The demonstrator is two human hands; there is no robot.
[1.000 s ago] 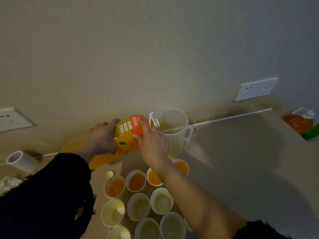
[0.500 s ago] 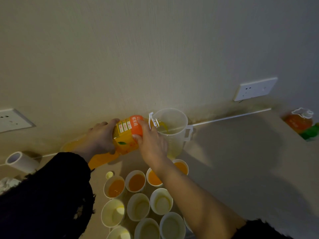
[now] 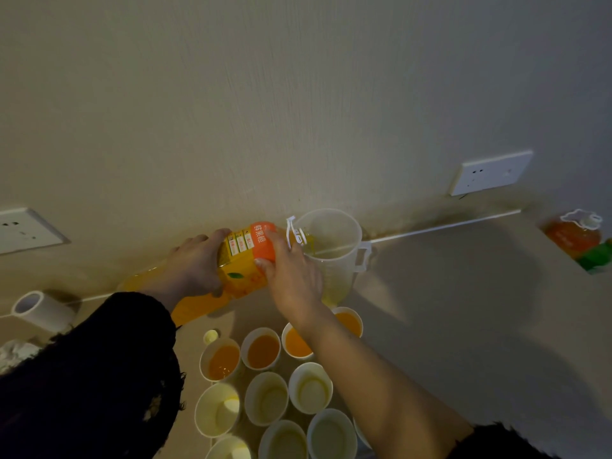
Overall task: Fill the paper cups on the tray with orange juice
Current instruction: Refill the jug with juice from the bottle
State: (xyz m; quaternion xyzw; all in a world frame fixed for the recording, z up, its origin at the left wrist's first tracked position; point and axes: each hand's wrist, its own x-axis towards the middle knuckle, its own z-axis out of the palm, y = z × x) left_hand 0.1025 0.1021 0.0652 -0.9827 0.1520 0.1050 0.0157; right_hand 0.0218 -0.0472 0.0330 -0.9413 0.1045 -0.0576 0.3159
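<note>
A large orange juice bottle [image 3: 243,260] lies tipped sideways, its open neck over the rim of a clear plastic pitcher [image 3: 332,246] by the wall. My left hand [image 3: 195,263] grips the bottle's body and my right hand [image 3: 291,276] grips it near the neck. Juice runs into the pitcher. Below stand several paper cups: the far row, such as one cup [image 3: 263,349], holds orange juice, while nearer ones like a white cup [image 3: 266,397] show only pale bottoms. The tray under them is hidden.
A small yellow bottle cap [image 3: 211,336] lies left of the cups. A roll of tape [image 3: 41,309] sits at the far left. Another juice bottle [image 3: 576,231] stands at the right edge. Wall sockets [image 3: 490,172] are on the wall behind.
</note>
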